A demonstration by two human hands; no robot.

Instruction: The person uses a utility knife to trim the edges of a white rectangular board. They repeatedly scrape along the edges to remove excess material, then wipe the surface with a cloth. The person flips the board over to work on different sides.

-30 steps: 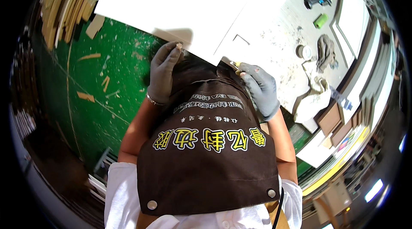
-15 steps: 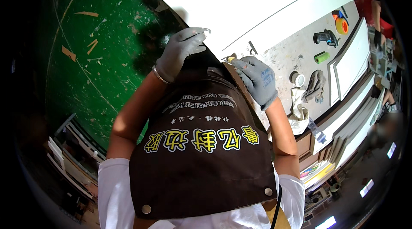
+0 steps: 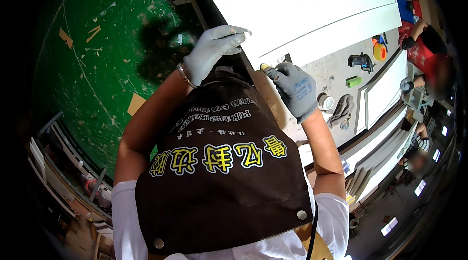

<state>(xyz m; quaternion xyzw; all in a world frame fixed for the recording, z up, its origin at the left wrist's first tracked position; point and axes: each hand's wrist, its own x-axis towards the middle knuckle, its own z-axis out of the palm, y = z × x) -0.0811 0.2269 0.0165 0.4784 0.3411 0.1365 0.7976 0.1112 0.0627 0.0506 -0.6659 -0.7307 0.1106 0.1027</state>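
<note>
My left hand (image 3: 214, 51), in a grey work glove, is at the near-left edge of a large white panel (image 3: 297, 4). Its index finger curls over the panel's top face, while the other fingers sit lower along the edge. My right hand (image 3: 296, 90), gloved in grey too, is closed at the panel's near corner. From its fingertips pokes the yellow end of a small tool (image 3: 264, 66); the fingers cover the rest, so its kind is unclear. A dark narrow piece (image 3: 288, 58) lies just beyond these fingers.
On the grey worktop (image 3: 321, 72) to the right are a tape roll (image 3: 379, 51), a black power tool (image 3: 360, 61), a green object (image 3: 354, 81), a white cup (image 3: 325, 101) and a grey glove (image 3: 342, 111). White boards (image 3: 385, 96) lean beyond. Cardboard scraps (image 3: 66, 38) litter the green floor (image 3: 112, 60).
The view has shifted, and both hands appear slightly further right in it, still at the panel's edge and corner. A person in red has come into view at the far right.
</note>
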